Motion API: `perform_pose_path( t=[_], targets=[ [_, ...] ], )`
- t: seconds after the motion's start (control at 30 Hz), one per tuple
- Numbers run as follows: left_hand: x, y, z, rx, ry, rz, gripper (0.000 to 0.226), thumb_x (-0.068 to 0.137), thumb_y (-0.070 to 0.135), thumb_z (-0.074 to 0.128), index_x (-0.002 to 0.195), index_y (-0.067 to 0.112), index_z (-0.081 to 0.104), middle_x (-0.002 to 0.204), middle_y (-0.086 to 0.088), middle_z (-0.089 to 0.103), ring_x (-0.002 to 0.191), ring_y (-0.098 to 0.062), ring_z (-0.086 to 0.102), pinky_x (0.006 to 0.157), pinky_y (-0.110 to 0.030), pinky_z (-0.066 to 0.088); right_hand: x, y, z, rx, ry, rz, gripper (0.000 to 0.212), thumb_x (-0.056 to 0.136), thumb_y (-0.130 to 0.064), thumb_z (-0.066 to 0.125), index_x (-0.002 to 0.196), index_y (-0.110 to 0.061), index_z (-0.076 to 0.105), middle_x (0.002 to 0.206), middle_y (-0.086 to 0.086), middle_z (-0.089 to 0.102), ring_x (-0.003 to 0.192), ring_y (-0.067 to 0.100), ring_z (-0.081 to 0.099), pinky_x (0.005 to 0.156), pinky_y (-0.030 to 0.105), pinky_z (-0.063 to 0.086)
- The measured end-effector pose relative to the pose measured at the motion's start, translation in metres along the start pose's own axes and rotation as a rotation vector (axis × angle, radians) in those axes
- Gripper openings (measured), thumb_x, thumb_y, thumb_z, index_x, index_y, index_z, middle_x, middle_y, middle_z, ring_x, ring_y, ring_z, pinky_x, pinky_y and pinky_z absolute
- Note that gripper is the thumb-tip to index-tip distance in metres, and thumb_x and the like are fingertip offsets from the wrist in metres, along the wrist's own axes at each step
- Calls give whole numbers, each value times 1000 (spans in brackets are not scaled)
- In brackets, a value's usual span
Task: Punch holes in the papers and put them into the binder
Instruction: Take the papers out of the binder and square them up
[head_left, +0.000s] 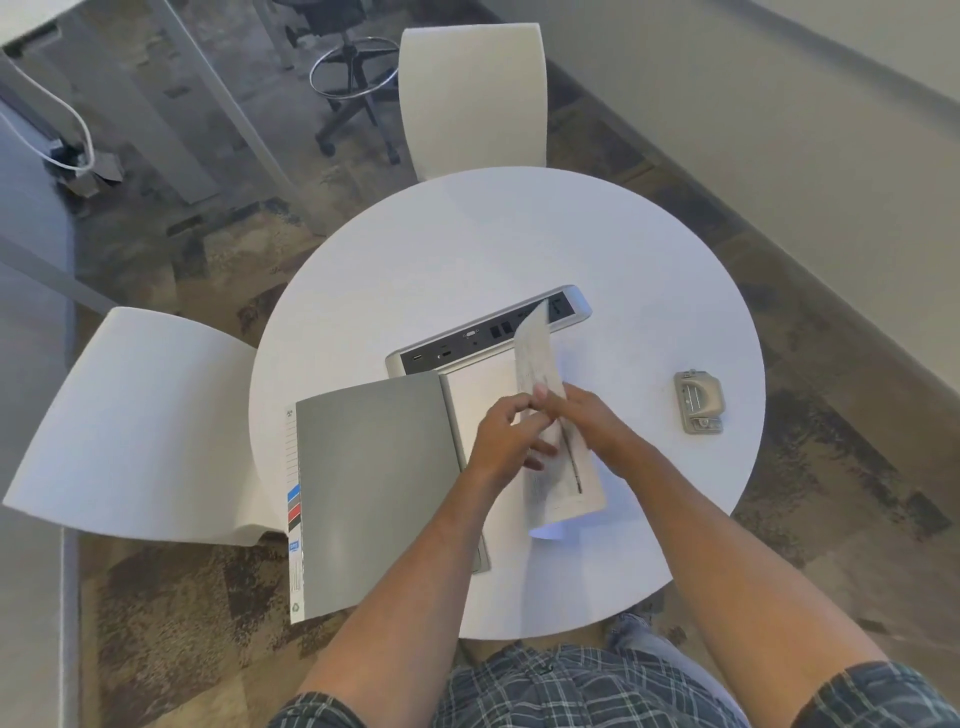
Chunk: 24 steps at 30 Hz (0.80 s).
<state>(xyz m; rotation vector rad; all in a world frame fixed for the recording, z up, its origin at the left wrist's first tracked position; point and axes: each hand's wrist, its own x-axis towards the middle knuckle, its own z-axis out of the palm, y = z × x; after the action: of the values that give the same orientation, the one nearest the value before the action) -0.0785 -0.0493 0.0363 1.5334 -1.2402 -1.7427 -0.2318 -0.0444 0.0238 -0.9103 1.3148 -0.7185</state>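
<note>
On the open grey binder (374, 488), left hand (506, 441) and right hand (597, 415) each grip curled white papers (537, 364).

Even, diffuse indoor light, bright overall. Round white laminate table (467, 249) near overexposed at frame centre, surface detail washed out. Shadows soft and faint: a pale one beside the small grey metal hole punch (698, 401), right of centre. Strong wide-angle bowing: wall base at upper right and white curved chair back (135, 431) at left edge bend outward. Both hands (550, 431) slightly motion-smeared at centre. Overall softness, compression blur on patterned brown carpet (171, 613).
</note>
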Motion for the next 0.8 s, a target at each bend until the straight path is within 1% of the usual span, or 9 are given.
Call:
perform_pose_path(
  t=[0.1,0.17,0.23,0.3,0.37,0.43,0.53,0.6,0.8],
  targets=[
    [5,5,-1,-143,3,-9,17,96,18,64,104,6,72,109,-8,76,79,-32,75,57,-33,57,2,0,-11,160,165,-42,22,98,-23,66,119,-19,70,115,6,77,102,26,74,85,39,59],
    [12,-3,-6,-55,158,11,11,93,16,67,102,11,71,103,-7,74,85,-27,72,68,-38,60,-1,6,-23,232,203,-29,22,98,-9,63,116,-19,70,114,9,77,98,30,76,79,41,62],
    [23,-17,-15,107,269,-39,27,89,30,74,112,18,67,111,-3,69,98,-20,68,87,-40,58,-4,15,-35,322,172,-23,28,97,-3,64,123,-14,69,117,11,76,103,32,75,85,48,61],
    [30,-29,-23,81,201,-215,48,88,49,74,120,16,62,118,-3,65,105,-21,62,93,-39,52,-8,25,-44,367,142,-21,35,96,-1,64,131,-10,65,122,13,75,110,35,73,91,53,58],
    [31,-37,-25,-48,94,-417,53,86,62,69,109,15,63,107,-4,64,98,-23,59,88,-38,48,-12,35,-53,392,103,-1,38,96,-1,64,133,-8,64,126,15,72,114,37,70,95,55,55],
    [32,-46,-24,-146,57,-489,47,87,57,72,102,13,65,97,-9,69,89,-26,63,82,-38,50,-12,46,-60,393,81,25,37,96,-3,65,133,-9,64,127,15,72,115,37,70,96,56,55],
    [34,-63,-23,-255,128,-428,21,91,26,77,100,9,69,94,-12,74,78,-25,68,77,-36,56,-9,54,-68,202,172,75,35,96,-13,70,131,-14,65,123,7,74,109,30,73,94,52,58],
    [36,-71,-26,-204,204,-368,11,90,12,76,94,7,67,92,-14,75,72,-23,69,71,-33,58,-5,60,-73,42,245,115,34,96,-17,71,129,-14,65,118,4,74,101,23,73,83,40,60],
    [40,-83,-33,66,301,-284,15,88,2,74,83,6,61,77,-12,72,58,-18,65,44,-22,49,11,68,-95,-245,499,171,13,90,-12,74,101,-5,73,84,8,74,62,20,66,60,28,48]
  ],
)
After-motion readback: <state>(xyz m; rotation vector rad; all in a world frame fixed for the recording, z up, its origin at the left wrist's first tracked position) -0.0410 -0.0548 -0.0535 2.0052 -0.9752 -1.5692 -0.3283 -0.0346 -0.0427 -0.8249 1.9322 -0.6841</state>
